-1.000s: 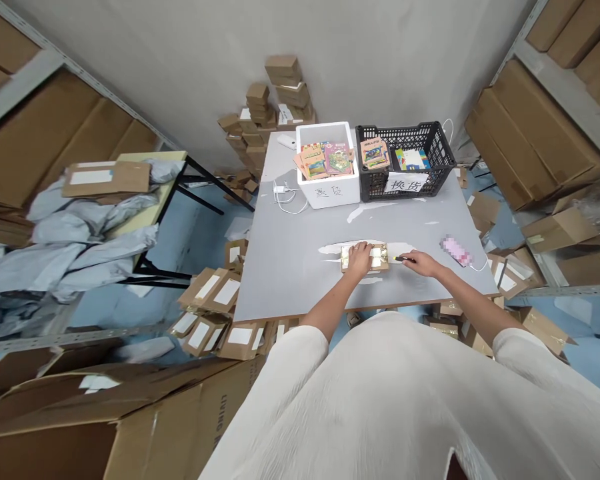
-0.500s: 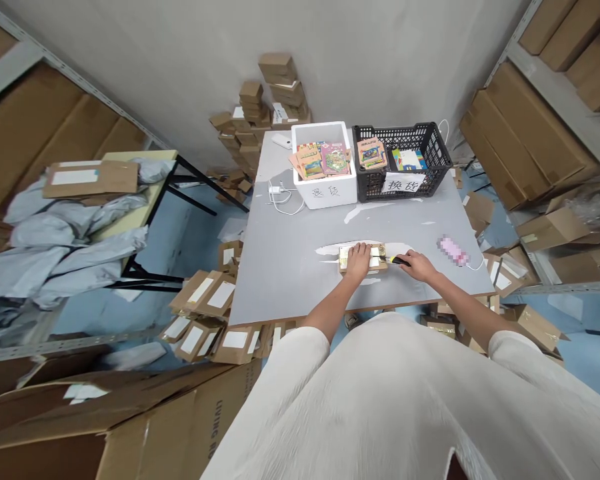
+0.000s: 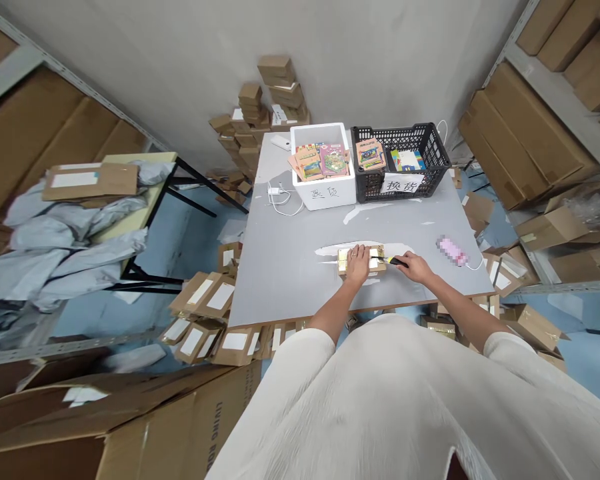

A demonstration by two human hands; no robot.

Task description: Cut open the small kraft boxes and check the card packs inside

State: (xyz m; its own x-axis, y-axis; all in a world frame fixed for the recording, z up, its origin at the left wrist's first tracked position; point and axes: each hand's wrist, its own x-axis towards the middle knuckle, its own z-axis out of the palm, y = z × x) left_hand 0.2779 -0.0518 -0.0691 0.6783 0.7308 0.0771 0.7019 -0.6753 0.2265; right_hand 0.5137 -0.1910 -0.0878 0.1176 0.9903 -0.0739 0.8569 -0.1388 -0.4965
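A small flat cardboard parcel (image 3: pixel 344 261) lies near the front edge of the grey table (image 3: pixel 290 267). My left hand (image 3: pixel 359 262) rests flat on top of it, fingers stretched out, pressing it down. My right hand (image 3: pixel 417 267) is closed round a yellow and black utility knife (image 3: pixel 393 261), whose tip touches the parcel's right end.
At the table's back stand a white foam box (image 3: pixel 325 190) and a black crate (image 3: pixel 405 175) with colourful booklets. A white charger cable (image 3: pixel 279 195) lies to their left. Small cardboard parcels are stacked against the wall and litter the floor. Shelves of large cartons stand on both sides.
The right hand with the knife has shifted slightly left, bringing the blade tip onto the parcel's right end. The left hand stays on the parcel.
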